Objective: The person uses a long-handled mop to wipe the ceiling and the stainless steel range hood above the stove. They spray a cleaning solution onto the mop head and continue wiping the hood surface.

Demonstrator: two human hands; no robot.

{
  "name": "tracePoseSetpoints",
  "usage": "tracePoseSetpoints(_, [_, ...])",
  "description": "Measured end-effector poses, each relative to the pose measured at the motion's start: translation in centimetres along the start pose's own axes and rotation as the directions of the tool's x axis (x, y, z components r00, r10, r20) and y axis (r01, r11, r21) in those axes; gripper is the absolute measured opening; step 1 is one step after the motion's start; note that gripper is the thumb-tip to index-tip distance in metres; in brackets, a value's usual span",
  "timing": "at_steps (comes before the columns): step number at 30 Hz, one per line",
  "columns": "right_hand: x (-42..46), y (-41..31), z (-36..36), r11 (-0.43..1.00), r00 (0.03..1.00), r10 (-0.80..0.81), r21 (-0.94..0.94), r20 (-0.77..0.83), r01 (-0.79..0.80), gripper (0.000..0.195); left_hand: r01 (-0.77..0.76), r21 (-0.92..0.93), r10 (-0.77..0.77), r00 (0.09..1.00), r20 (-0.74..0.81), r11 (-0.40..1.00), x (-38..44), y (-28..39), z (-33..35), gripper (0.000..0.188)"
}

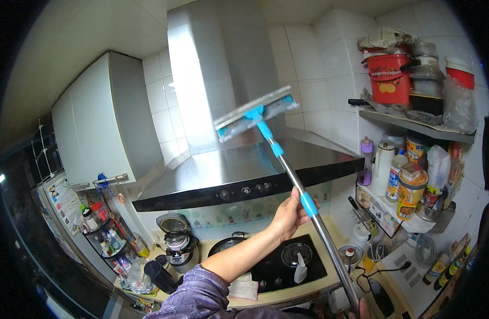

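A telescopic window squeegee slants upward, with a metal pole [333, 243] and blue collars. My left hand [291, 214] grips the pole around a blue collar at mid-length. At the bottom edge, my right hand [363, 310] holds the pole's lower end, mostly cut off by the frame. The wide squeegee head [255, 114] has a pale blade strip and a grey pad on a blue mount. It appears before the stainless steel chimney [244, 52] of the range hood [228, 163]; whether it touches the metal, I cannot tell.
Below the hood is a black gas cooktop [276, 275] with a white spoon-like utensil [300, 271]. A rice cooker [181, 249] with its lid up stands left. Loaded shelves [418, 124] line the right wall. A wall cabinet [104, 115] hangs left of the hood.
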State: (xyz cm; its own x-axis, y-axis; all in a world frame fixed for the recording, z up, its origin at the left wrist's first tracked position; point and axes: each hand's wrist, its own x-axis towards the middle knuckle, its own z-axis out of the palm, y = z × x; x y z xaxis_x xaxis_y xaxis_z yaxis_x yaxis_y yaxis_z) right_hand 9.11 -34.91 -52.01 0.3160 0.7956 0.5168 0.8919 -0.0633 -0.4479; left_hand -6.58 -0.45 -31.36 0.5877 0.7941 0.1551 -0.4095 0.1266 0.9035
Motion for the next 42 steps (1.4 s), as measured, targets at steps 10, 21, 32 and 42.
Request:
tracePoseSetpoints(10, [13.9,-8.2,0.6,0.739,0.977,0.199,0.643,0.077,-0.201,0.056,0.248,-0.119,-0.256,0.966,-0.049,0.961,-9.5,-7.2,-5.4,0.051])
tracePoseSetpoints(21, [22.5,-15.9,-2.2,0.454,0.930,-0.325,0.891,0.171,-0.006,0.075,0.222,-0.177,-0.272,0.895,-0.352,0.959,-17.2,-7.1,-11.7,0.036])
tracePoseSetpoints(32, [27.8,-23.9,0.2,0.300,0.917,-0.382,0.923,-0.116,0.242,0.073,0.129,-0.231,-0.227,0.851,-0.474,0.964,-21.6,-9.0,-15.8,0.030])
tracePoseSetpoints(42, [28.5,-23.6,4.7,0.354,0.895,-0.367,0.852,-0.253,0.386,0.069,0.019,-0.221,-0.153,0.777,-0.610,0.975,-23.4,-9.7,-14.1,0.033])
